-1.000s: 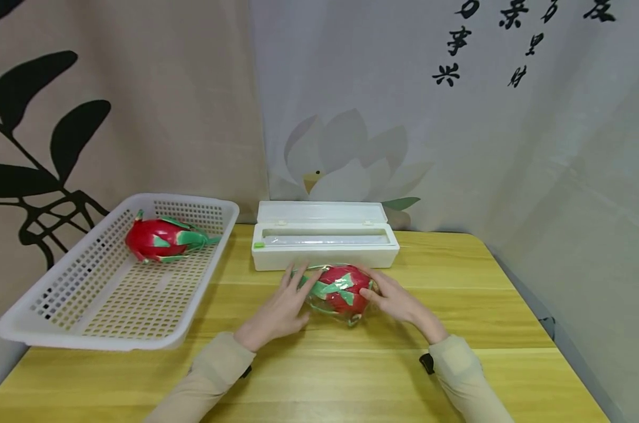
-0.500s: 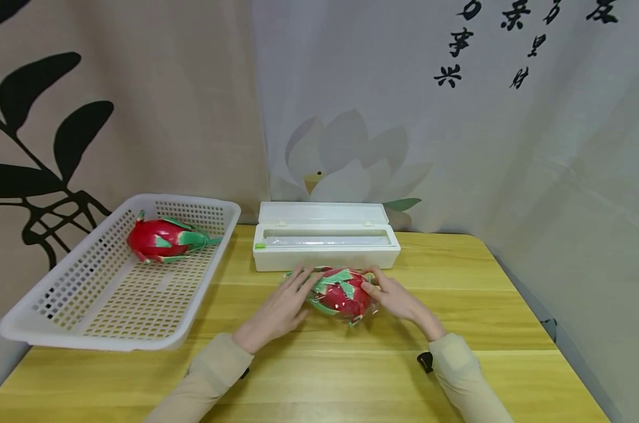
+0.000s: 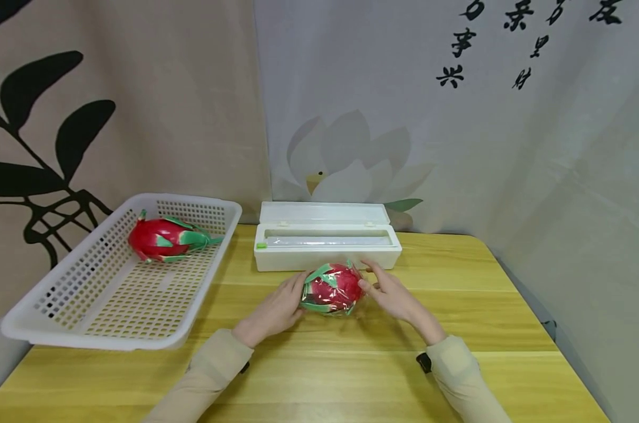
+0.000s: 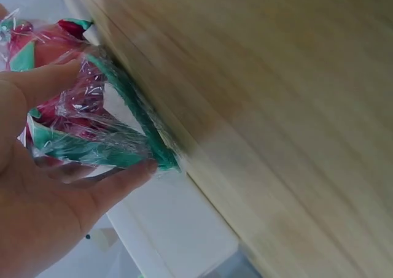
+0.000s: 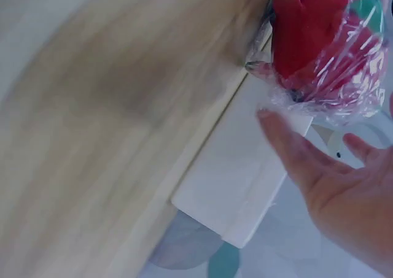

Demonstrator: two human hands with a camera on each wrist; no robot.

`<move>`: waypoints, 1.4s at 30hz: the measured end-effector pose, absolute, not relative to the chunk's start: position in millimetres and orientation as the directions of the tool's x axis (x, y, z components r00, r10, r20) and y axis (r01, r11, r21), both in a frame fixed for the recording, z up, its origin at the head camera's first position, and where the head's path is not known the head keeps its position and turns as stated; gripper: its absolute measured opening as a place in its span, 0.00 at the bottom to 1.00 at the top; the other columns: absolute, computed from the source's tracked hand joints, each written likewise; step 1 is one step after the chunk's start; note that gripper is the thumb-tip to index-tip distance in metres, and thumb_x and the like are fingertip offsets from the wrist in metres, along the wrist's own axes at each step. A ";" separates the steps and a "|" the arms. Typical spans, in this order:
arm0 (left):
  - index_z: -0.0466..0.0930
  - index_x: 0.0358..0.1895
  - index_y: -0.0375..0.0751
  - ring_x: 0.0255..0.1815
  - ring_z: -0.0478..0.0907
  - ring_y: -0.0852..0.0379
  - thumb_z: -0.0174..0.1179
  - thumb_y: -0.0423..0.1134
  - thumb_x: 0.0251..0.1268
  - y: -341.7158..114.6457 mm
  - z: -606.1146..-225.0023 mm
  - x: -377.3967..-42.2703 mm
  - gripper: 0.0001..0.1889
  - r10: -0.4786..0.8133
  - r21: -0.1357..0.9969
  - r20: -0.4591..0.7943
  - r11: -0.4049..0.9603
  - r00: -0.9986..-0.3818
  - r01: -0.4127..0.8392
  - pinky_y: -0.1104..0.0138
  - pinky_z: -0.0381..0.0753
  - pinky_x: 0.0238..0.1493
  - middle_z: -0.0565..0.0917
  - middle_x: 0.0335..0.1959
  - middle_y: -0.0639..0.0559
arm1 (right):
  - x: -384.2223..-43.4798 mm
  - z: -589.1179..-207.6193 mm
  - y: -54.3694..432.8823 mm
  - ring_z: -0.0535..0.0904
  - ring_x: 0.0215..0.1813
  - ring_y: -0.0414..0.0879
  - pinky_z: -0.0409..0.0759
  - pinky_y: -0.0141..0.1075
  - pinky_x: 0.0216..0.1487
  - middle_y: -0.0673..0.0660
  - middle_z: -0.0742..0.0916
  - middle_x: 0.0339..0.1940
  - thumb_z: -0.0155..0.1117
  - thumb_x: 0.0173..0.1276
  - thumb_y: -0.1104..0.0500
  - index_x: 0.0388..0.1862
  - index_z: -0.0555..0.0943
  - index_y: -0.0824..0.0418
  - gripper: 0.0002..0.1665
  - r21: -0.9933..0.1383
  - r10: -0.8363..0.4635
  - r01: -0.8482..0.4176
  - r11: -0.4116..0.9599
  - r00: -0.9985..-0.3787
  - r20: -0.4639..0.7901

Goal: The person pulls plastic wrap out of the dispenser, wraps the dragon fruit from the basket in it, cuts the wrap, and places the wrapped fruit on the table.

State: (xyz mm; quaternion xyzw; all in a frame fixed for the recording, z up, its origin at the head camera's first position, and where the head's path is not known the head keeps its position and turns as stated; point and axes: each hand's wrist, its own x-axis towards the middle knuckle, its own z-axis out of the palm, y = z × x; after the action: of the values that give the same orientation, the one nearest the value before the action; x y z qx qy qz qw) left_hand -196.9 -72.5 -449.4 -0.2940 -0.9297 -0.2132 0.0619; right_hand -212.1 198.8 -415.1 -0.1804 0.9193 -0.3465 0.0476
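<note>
A red dragon fruit with green scales (image 3: 332, 288), wrapped in clear cling film, is in front of me at the middle of the table. My left hand (image 3: 277, 305) grips its left end; in the left wrist view the thumb and fingers (image 4: 52, 81) curl round the wrapped green tip. On the other side, my right hand (image 3: 395, 299) is spread beside the fruit. The right wrist view shows those fingers (image 5: 279, 134) just off the crinkled film (image 5: 344, 88). Part of the fruit's left end is hidden behind my left hand.
Behind the fruit stands a white cling film box (image 3: 327, 255), lid up, with a roll inside. To the left, a white perforated basket (image 3: 94, 320) holds another dragon fruit (image 3: 163, 239). The wooden table (image 3: 351, 382) meets a printed curtain (image 3: 345, 88) at the back.
The wrapped dragon fruit has turned and shifted slightly left. My left hand has gone from flat fingers on top to a grip at its end, while the right hand has come away from the film.
</note>
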 end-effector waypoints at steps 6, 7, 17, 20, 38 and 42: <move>0.50 0.73 0.33 0.69 0.64 0.39 0.64 0.33 0.58 -74.4 -448.7 -196.3 0.42 0.514 0.396 0.217 0.731 -0.830 0.556 0.50 0.67 0.69 0.64 0.69 0.34 | -211.3 -412.0 186.1 0.65 0.71 0.60 0.69 0.58 0.66 0.61 0.65 0.74 0.58 0.65 0.35 0.75 0.54 0.54 0.48 -0.498 -0.371 -0.383 0.778 -0.920 0.128; 0.50 0.73 0.34 0.69 0.64 0.38 0.64 0.33 0.58 -74.5 -448.7 -196.1 0.42 0.509 0.404 0.213 0.732 -0.834 0.549 0.50 0.67 0.69 0.63 0.69 0.34 | -212.0 -412.1 182.9 0.64 0.72 0.60 0.68 0.59 0.66 0.61 0.65 0.74 0.61 0.62 0.36 0.76 0.53 0.53 0.50 -0.482 -0.386 -0.409 0.775 -0.910 0.151; 0.52 0.73 0.37 0.67 0.64 0.36 0.65 0.32 0.57 -76.5 -449.1 -194.7 0.42 0.479 0.391 0.229 0.752 -0.847 0.531 0.48 0.72 0.64 0.63 0.69 0.34 | -221.1 -420.2 153.4 0.74 0.61 0.56 0.81 0.51 0.54 0.58 0.68 0.69 0.78 0.44 0.39 0.74 0.58 0.46 0.60 -0.407 -0.513 -0.566 0.717 -0.824 0.243; 0.54 0.72 0.36 0.66 0.66 0.37 0.67 0.33 0.56 -77.3 -448.8 -193.6 0.41 0.474 0.356 0.252 0.765 -0.844 0.537 0.49 0.73 0.63 0.65 0.68 0.34 | -221.1 -421.7 151.3 0.74 0.59 0.55 0.82 0.49 0.53 0.59 0.68 0.67 0.77 0.46 0.40 0.70 0.64 0.44 0.52 -0.394 -0.525 -0.576 0.716 -0.817 0.240; 0.68 0.62 0.33 0.59 0.69 0.25 0.62 0.28 0.55 -140.5 -391.2 -182.1 0.28 0.048 0.087 0.460 0.991 -0.887 0.099 0.32 0.68 0.56 0.73 0.57 0.27 | -219.8 -421.8 152.6 0.73 0.55 0.51 0.82 0.46 0.50 0.55 0.71 0.61 0.75 0.48 0.37 0.68 0.67 0.40 0.47 -0.397 -0.488 -0.536 0.745 -0.844 0.225; 0.66 0.61 0.23 0.47 0.76 0.25 0.52 0.23 0.60 -147.2 -396.0 -179.3 0.23 -0.040 0.116 0.422 0.993 -0.906 0.010 0.32 0.72 0.49 0.75 0.50 0.23 | -219.3 -422.4 154.3 0.74 0.53 0.50 0.82 0.46 0.50 0.55 0.72 0.58 0.75 0.47 0.37 0.67 0.68 0.40 0.47 -0.395 -0.472 -0.525 0.754 -0.851 0.231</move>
State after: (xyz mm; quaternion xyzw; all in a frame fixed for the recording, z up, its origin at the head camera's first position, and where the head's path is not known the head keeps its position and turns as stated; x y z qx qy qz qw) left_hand -179.3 -147.2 -396.0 0.0077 -0.9744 -0.0580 0.2168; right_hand -219.3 154.3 -422.4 -0.2665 0.9347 -0.2279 -0.0585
